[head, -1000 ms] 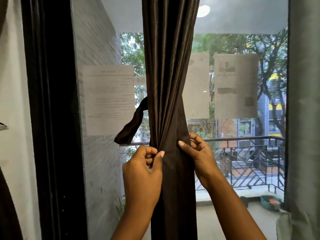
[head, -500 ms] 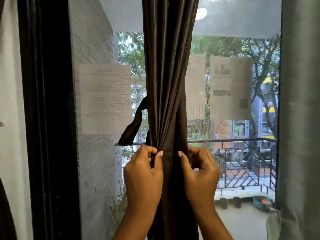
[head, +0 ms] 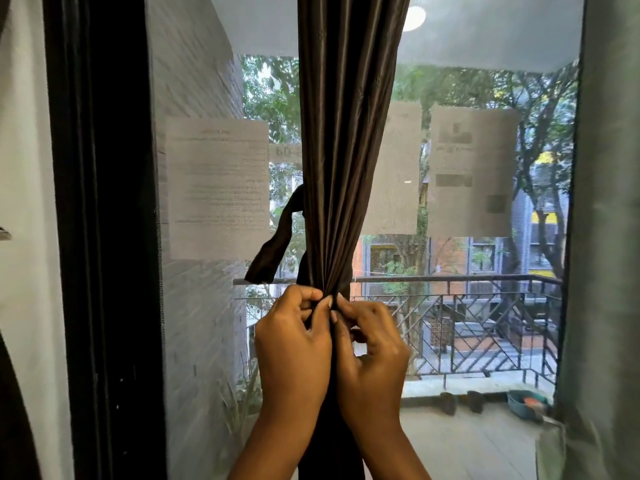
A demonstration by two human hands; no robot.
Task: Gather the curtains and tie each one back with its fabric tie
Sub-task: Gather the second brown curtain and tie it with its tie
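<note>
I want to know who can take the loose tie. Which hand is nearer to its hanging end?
Left. The left hand pinches the curtain just below and right of the tie end. The right hand pinches farther right, across the curtain.

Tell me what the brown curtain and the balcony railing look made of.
Brown curtain: a smooth woven fabric with a satin-like sheen, judging by light streaks along its soft folds; the fibre cannot be told. Balcony railing: thin dark bars in a geometric pattern, probably painted metal.
</note>
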